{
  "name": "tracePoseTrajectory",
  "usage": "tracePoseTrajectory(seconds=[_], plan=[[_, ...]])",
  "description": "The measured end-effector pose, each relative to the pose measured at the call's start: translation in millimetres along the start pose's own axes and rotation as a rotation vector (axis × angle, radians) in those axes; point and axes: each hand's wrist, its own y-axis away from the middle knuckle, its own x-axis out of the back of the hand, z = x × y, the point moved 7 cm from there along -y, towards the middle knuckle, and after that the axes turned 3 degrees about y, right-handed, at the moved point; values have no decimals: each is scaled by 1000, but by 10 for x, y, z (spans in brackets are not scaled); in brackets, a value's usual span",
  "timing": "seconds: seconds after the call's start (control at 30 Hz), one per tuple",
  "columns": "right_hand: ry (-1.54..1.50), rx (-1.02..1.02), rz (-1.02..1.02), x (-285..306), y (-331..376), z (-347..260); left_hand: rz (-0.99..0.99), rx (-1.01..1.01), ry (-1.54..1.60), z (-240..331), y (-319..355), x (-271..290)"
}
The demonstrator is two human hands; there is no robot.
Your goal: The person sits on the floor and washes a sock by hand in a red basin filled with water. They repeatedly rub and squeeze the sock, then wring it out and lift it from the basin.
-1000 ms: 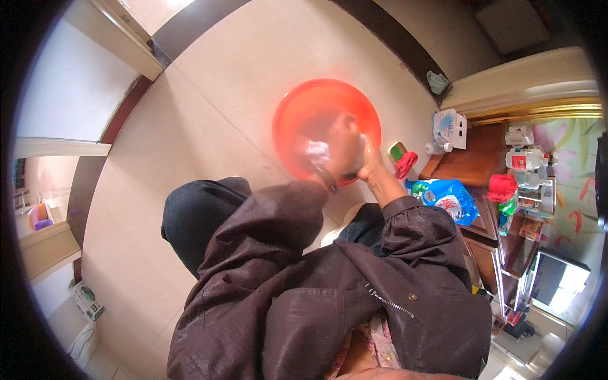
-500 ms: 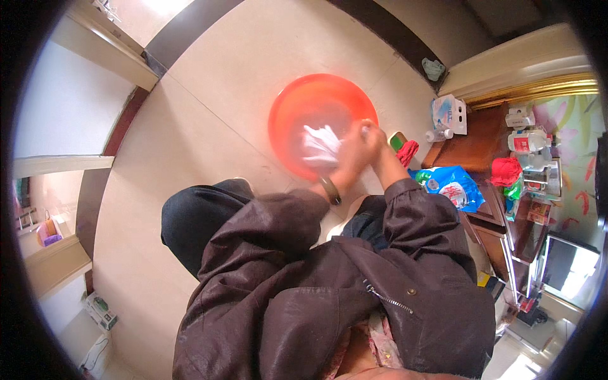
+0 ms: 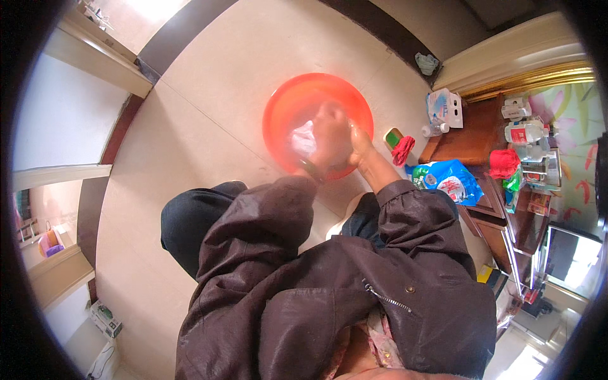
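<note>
Grip: left hand [image 3: 330, 136] clenched on white cloth [image 3: 304, 138]; right hand [image 3: 358, 140] beside it, touching, its grip hidden, cannot tell | cloth: inside orange basin [image 3: 285, 107], left of the hands | basin: on tiled floor [image 3: 209, 107] | near right: blue detergent bag [image 3: 443, 180], red rag [image 3: 402, 150]

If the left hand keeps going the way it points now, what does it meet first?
The left hand points up-frame inside the orange basin, on the white cloth. Going straight on, it would probably meet the basin's far wall first, though depth is unclear.
</note>
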Motion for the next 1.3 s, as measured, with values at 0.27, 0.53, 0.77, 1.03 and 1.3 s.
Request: tracePoseTrajectory(seconds=[0.27, 0.53, 0.77, 1.03, 1.3], plan=[[168, 146, -40, -647, 586, -843, -912, 21, 462, 143, -144, -182], [624, 315, -84, -904, 1413, -1447, -896, -120, -16, 1391, -8, -49], [1168, 470, -365, -1100, 1725, -1470, -887, -274, 74, 1523, -276, 51], [522, 448, -305, -1000, 1280, -1348, -540, -157, 214, 1211, -378, 296], [7, 431, 70, -778, 650, -948, -297, -555, -406, 1150, 248, -76]])
